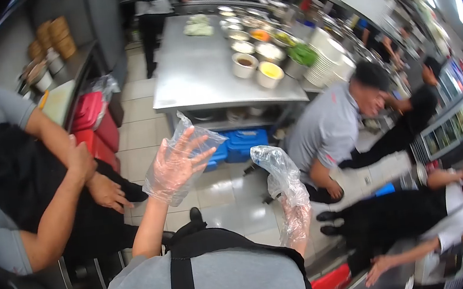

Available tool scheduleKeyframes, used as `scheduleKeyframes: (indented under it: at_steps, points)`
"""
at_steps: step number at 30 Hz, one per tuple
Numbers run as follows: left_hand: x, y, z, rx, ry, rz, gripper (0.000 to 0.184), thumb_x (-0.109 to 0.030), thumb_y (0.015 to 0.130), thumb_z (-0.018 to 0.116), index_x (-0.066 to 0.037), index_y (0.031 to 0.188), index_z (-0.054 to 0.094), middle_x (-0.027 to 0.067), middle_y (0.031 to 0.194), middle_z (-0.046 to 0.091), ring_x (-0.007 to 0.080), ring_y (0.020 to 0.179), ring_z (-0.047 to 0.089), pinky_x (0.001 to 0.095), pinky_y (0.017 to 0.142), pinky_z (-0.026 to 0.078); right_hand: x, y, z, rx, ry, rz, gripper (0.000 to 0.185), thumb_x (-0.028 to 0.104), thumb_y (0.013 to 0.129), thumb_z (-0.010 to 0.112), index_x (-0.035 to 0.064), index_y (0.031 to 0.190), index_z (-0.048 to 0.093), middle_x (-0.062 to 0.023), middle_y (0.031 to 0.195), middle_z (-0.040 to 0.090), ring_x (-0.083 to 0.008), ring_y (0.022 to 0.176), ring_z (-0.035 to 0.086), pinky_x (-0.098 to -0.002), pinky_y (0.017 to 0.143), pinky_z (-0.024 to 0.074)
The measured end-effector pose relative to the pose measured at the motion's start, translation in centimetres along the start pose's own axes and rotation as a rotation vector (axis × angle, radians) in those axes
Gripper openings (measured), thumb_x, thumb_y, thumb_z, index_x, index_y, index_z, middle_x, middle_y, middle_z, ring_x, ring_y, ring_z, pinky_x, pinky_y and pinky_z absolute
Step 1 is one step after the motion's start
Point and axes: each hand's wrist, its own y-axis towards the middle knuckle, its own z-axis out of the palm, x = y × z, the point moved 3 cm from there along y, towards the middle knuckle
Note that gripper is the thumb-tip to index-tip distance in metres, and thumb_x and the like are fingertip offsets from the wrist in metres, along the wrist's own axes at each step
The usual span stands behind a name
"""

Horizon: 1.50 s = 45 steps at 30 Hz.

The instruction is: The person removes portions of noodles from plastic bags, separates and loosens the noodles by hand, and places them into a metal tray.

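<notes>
My left hand [179, 163] is raised in front of me inside a loose clear plastic glove, its fingers spread and holding nothing. Loose film from that glove stands out past the fingertips. My right hand [295, 208] is also up, covered by a crumpled clear plastic glove [275, 165] that sticks out beyond it. The folds and blur hide the right fingers. Both hands are in the air, apart from each other, on the near side of a steel table [193, 63].
Several tubs of ingredients, including a yellow one [270, 73], and chopped greens [302, 55] stand on the table. A folded cloth [198, 26] lies there too. Blue bins [245, 143] sit beneath; red bins [91, 117] are left. Co-workers stand close on both sides.
</notes>
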Motion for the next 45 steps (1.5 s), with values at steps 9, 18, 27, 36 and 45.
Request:
scheduleKeyframes:
  at_steps: [9,18,27,36,45]
  points:
    - [-14.8,-4.7,-4.9,-0.109,0.118,0.350,0.066,-0.051,0.097,0.023,-0.006,0.144,0.030,0.0324,0.135,0.041,0.0443,0.135,0.028,0.0467,0.114,0.016,-9.1,10.7,26.9,0.580,0.503,0.534,0.044,0.010,0.087,0.059,-0.0023,0.126,0.046,-0.0174,0.122,0.055,-0.0300,0.104,0.058,-0.0394,0.082,0.0559]
    - [-21.3,-5.0,-9.0,-0.570,0.197,0.579,0.063,-0.042,0.100,0.025,0.009,0.133,0.039,0.0311,0.133,0.045,0.0368,0.130,0.039,0.0408,0.111,0.025,-22.9,16.4,53.7,0.987,0.376,0.829,0.051,0.021,0.091,0.055,0.0013,0.135,0.037,-0.0111,0.137,0.045,-0.0297,0.114,0.052,-0.0375,0.087,0.0495]
    - [-28.9,-1.2,-19.4,-1.029,0.191,0.550,0.068,-0.051,0.098,0.023,0.003,0.135,0.040,0.0195,0.137,0.047,0.0274,0.128,0.043,0.0383,0.107,0.028,-41.8,30.0,78.3,0.834,-0.962,-0.221,0.023,0.021,0.080,0.056,0.0017,0.088,0.065,-0.0174,0.086,0.066,-0.0309,0.082,0.066,-0.0387,0.070,0.0532]
    - [-36.3,-3.6,-26.7,-1.387,0.189,0.616,0.071,-0.059,0.095,0.022,-0.005,0.136,0.041,0.0148,0.139,0.045,0.0298,0.130,0.042,0.0465,0.104,0.029,-60.7,45.6,90.0,1.174,-1.717,-0.779,0.021,0.019,0.079,0.054,0.0060,0.077,0.071,-0.0157,0.088,0.069,-0.0312,0.083,0.067,-0.0421,0.074,0.0532]
    - [-39.5,-2.6,-28.8,-1.470,0.090,0.643,0.073,-0.063,0.094,0.022,-0.007,0.136,0.042,0.0128,0.140,0.045,0.0301,0.131,0.039,0.0489,0.103,0.029,-48.1,34.7,111.7,1.169,-0.823,-0.283,0.073,0.024,0.072,0.068,0.0017,0.135,0.040,-0.0261,0.120,0.057,-0.0372,0.111,0.057,-0.0422,0.093,0.0460]
